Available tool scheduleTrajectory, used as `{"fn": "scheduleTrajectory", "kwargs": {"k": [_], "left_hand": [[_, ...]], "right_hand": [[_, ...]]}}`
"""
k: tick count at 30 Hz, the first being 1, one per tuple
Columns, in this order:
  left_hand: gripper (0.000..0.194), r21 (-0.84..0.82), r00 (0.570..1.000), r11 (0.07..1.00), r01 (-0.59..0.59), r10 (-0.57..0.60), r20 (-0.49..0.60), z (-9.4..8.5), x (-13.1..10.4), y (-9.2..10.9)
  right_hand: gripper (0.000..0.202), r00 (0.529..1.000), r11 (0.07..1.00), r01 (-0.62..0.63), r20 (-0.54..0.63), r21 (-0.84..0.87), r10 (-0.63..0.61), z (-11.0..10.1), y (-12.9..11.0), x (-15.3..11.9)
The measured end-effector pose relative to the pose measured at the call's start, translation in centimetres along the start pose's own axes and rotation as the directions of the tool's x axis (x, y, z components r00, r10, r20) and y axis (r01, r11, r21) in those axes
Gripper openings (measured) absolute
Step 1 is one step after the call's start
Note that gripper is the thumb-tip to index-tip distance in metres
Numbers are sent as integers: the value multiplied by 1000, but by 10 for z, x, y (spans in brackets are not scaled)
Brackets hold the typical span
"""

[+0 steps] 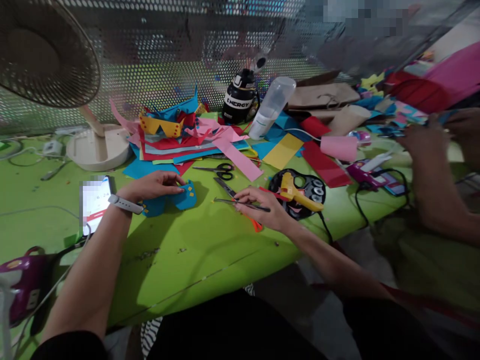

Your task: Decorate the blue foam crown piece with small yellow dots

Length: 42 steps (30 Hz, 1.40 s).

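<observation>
On a green counter [210, 250], a blue paper mask [185, 198] dotted with small yellow squares lies in front of me, slightly to my left. My left hand [161, 185] is at its upper edge, thumb and fingers closed in a pinch. My right hand [258, 202] pinches slim metal tweezers [251, 204], a tiny yellow speck at their tips. Beneath those fingers lie open scissors [225, 188].

The mask looks light, thin and flexible, likely to crease if squeezed; I judge the plain rim the best hold, away from the squares. The tweezers seem stiff and narrow, best gripped mid-length.

Nearby, a yellow glue gun [296, 194] rests on a black mask [318, 192]. Behind, a black bottle [234, 95] reads "ENERGY" in capitals (the clear bottle's [277, 97] small print is too blurred to read).
</observation>
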<state>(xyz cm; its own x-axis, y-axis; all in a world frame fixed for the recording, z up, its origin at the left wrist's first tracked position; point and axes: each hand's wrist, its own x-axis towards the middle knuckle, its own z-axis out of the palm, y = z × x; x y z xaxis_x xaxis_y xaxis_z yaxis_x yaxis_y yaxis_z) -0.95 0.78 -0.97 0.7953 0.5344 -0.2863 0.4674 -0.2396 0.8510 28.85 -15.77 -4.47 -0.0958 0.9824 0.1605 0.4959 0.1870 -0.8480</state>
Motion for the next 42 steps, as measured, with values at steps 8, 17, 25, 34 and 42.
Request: {"fn": "scheduleTrajectory", "kwargs": {"k": [8,17,25,34,42], "left_hand": [[50,-8,1000,1000,0,0,7,3,2,-2],[51,34,1000,999,13,-13,3,4,4,-1],[53,45,1000,999,-11,11,-2,4,4,-3],[50,42,1000,999,-9,9,11,4,2,2],[40,77,1000,997,-13,12,25,2,1,6]], "right_hand": [[20,1000,1000,11,11,24,-11,1,4,-1],[10,832,709,549,209,-442,-514,1,2,-2],[12,797,651,521,42,-552,-603,1,-1,-1],[34,832,560,545,323,-624,-450,10,15,7],[37,978,573,14,-109,-820,-179,-52,23,-25]]}}
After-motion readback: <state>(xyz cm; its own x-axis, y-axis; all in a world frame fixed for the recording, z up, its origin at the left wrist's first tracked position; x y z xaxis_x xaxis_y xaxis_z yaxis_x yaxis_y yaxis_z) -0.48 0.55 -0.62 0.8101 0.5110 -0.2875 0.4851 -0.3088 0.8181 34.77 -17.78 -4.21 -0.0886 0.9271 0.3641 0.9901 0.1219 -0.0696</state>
